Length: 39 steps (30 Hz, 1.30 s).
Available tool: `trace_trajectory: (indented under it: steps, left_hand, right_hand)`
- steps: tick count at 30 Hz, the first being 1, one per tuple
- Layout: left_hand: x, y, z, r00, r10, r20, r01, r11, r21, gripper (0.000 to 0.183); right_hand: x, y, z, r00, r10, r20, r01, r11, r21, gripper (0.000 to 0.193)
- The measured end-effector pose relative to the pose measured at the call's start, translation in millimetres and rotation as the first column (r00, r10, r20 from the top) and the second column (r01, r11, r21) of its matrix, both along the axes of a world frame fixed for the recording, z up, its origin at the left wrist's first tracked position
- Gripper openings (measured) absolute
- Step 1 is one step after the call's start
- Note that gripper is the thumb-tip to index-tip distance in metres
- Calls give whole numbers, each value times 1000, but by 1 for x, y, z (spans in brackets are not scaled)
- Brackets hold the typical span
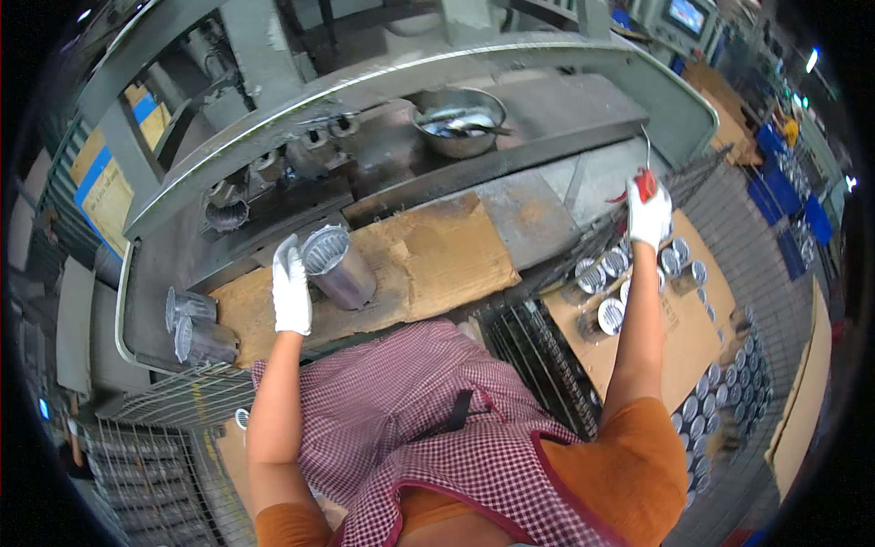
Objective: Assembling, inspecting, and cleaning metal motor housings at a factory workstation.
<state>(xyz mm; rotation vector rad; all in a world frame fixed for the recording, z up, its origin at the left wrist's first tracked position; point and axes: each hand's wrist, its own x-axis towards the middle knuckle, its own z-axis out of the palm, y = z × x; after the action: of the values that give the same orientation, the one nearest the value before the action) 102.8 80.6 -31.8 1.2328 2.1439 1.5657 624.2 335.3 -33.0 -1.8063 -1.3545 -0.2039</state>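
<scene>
My left hand (pixel 292 290), in a white glove, is held upright with its fingers stretched out. Close to its right side stands a grey metal cylinder (pixel 344 272) with a ribbed open top, on a flat piece of cardboard (pixel 436 251). Whether the fingers touch it I cannot tell. Out at the right, my gloved right hand (pixel 648 217) is closed around a red-handled tool (pixel 645 186); a thin metal shaft with a bent tip rises from it. Two similar cylinders (pixel 206 339) lie left of my left hand.
A metal bowl (pixel 460 123) holding tools sits at the back of the bench. Several metal castings (pixel 228 208) line its back left. At right, a wire cage (pixel 729 196) holds cardboard (pixel 674 351) with several cylinders (pixel 611 316), and more are stacked below. Another wire cage (pixel 150 456) stands lower left.
</scene>
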Motion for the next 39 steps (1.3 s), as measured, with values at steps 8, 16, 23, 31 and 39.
trace_trajectory:
  steps: [8,16,23,31,39]
  left_hand:
    - [2,-2,1,1000,-6,-12,6,1000,-27,43]
    - [3,-6,5,996,10,-89,-14,999,-51,41]
    - [0,-6,3,988,5,-154,-7,1000,-14,40]
    - [0,-17,13,983,29,-182,-47,994,-97,40]
    - [-1,-21,20,951,2,-310,-59,983,-175,41]
  right_hand:
    - [-140,-21,50,877,460,139,-475,873,112,67]
    - [-224,19,56,742,663,99,-641,745,-183,37]
    - [-226,-19,15,707,698,-118,-687,717,119,33]
    - [-282,-78,53,380,908,-178,-846,419,329,27]
    - [-387,-74,108,275,940,203,-939,217,267,26]
